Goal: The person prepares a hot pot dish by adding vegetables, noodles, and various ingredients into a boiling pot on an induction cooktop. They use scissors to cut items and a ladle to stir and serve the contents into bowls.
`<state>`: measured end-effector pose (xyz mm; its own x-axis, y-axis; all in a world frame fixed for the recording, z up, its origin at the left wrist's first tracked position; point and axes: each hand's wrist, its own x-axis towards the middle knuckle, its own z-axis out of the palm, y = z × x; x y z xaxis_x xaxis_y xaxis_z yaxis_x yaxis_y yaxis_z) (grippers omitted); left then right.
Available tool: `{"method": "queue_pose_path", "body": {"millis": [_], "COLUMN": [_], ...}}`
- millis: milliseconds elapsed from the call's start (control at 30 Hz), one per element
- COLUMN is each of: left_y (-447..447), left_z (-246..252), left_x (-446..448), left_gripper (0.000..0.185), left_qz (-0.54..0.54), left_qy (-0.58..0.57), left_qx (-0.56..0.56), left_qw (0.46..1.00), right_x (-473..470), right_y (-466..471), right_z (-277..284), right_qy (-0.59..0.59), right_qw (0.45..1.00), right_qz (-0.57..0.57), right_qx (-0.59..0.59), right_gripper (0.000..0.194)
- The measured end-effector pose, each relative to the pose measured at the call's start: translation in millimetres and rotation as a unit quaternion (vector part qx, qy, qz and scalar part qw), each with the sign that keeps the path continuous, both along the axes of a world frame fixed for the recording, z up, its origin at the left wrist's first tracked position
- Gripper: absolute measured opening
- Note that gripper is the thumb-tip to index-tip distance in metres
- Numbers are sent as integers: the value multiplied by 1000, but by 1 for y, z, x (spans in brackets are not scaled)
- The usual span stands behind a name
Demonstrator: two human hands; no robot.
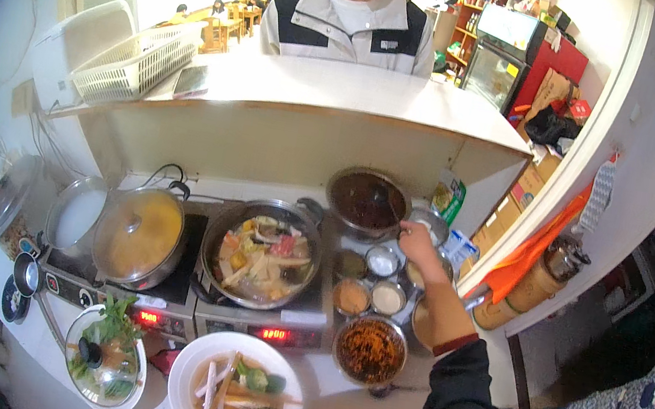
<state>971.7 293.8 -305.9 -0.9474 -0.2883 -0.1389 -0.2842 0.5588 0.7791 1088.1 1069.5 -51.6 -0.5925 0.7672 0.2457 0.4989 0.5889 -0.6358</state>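
Observation:
My right hand (pixel 418 242) is closed around the handle of a ladle (pixel 382 195), whose head sits in a pot of dark sauce (pixel 360 200). Below that arm are several metal bowls of seasonings, among them a white powder (pixel 383 261) and a chili-flake mix in oil (pixel 370 349). My left hand is out of view. Directly before me is a white bowl (pixel 183 375) with broth, leafy greens and pale strips. Behind it, a two-handled pot (pixel 260 252) holds mixed vegetables and slices on an induction cooker (pixel 254 330) with a lit red display.
A glass-lidded pot (pixel 138 231) of yellowish liquid stands on a second cooker, left. Nearer, a glass lid (pixel 104 355) covers a bowl of greens. A long-handled ladle (pixel 28 274) lies beside it. Across the raised counter (pixel 334 88), with its plastic basket (pixel 137 62), stands a person (pixel 352 20).

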Motion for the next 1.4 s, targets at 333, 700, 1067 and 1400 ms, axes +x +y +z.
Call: {"method": "queue_pose_path", "body": {"millis": [333,700,1067,1400], "left_y": [15,15,25,20], "left_z": [13,9,2,1], "left_x": [-3,-1,-7,-2], "left_gripper": [29,27,25,23], "left_qz": [65,69,60,67], "left_qy": [-80,-116,-139,-162], "left_qx": [11,18,25,21], "left_qw": [995,991,988,984], "right_x": [-118,-85,-109,-107], "right_y": [56,42,94,86], "right_z": [-48,-24,-47,-53], "right_qy": [-219,-179,-209,-217], "right_qw": [974,978,975,976], "right_qz": [-46,88,2,-9], "right_qx": [32,61,-77,11], "right_gripper": [24,26,27,27]}}
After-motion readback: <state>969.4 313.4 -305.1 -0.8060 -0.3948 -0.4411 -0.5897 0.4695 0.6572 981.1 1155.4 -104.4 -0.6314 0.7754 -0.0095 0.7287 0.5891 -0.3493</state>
